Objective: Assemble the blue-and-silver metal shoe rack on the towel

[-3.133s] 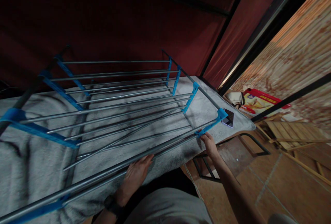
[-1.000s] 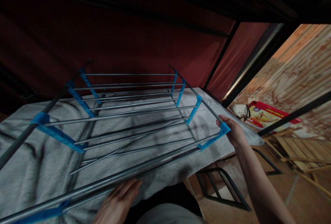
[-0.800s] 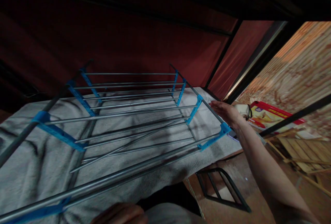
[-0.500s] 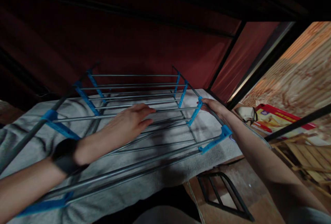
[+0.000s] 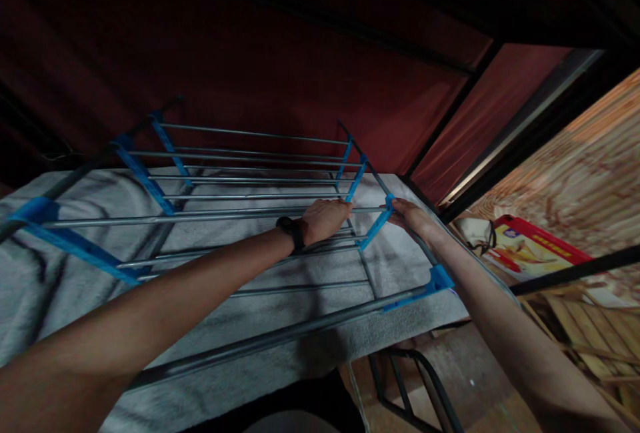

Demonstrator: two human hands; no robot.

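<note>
A dark red panel (image 5: 280, 53) backs the scene, and in front of it a grey fleecy cloth (image 5: 410, 253) covers the surface where a metal rack (image 5: 147, 181) with blue plastic brackets rests. The left hand (image 5: 326, 218) curls over an upper rod (image 5: 210, 215) near its right end, fingers wrapped round it, their tips hidden. The right hand (image 5: 414, 216) is bent round the blue connector (image 5: 390, 203) where that rod meets the side pole (image 5: 377, 179), thumb on top and fingers behind. If the rod is not well seated, an uneven push could work its far end loose or twist the bracket on its pole; skin could get pinched where metal meets plastic. The soft cloth may let the whole frame slide, and since the front bar (image 5: 300, 331) lies close to the near edge, a hard shove could carry it over. As for containers, a red-and-yellow carton (image 5: 543, 243) sits off to the right, beside a pale item (image 5: 475, 231) with a dark strap; the carton's contents do not show.
</note>
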